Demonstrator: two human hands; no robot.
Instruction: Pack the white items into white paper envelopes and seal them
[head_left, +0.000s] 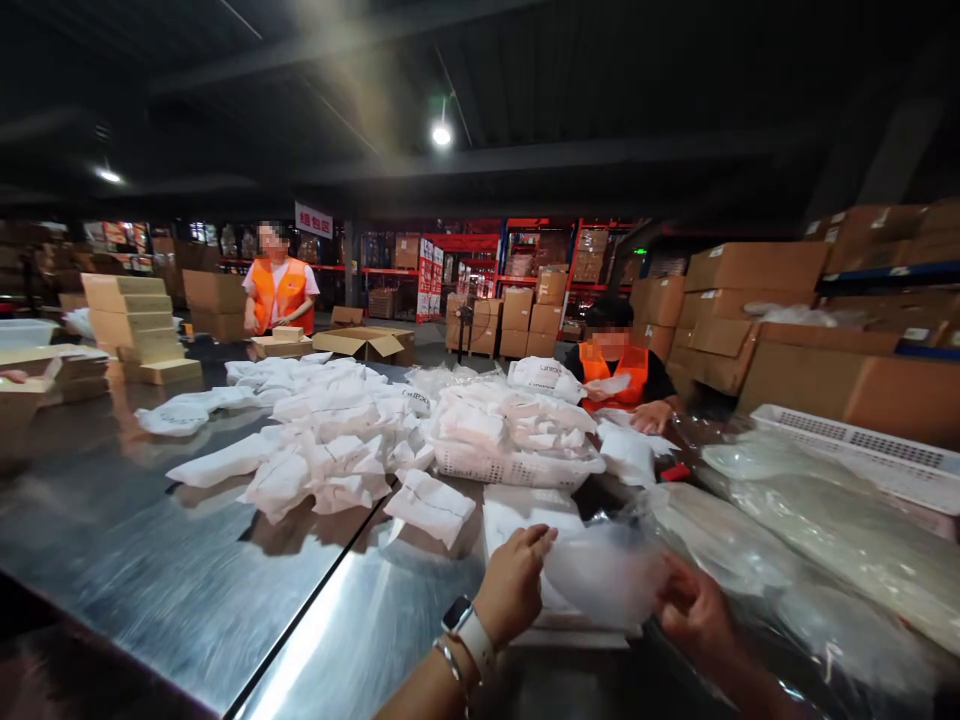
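At the near edge of the steel table (150, 560), the left hand (514, 585) pinched one side of a clear bag (607, 575) and the right hand (694, 610) gripped the other, both closed on the film and holding it just above a white packet (525, 515) that lay flat beneath. The left wrist wore a watch (461, 620) and a bangle. The bag sat between the hands, low and close to the body, its mouth hard to make out through the blur.

By the look of it, the step in hand was opening or spreading the bag; the next move would call for parting the film cleanly and keeping it taut, since thin plastic clings and folds on itself.

To the right lay a heap of clear bags (825, 540), with a white crate (862, 445) behind. Across the middle of the table spread a pile of white packets (337, 440). A person in an orange vest (619, 365) sat opposite, one hand on the packets; another stood well back beside stacked boxes (131, 310).
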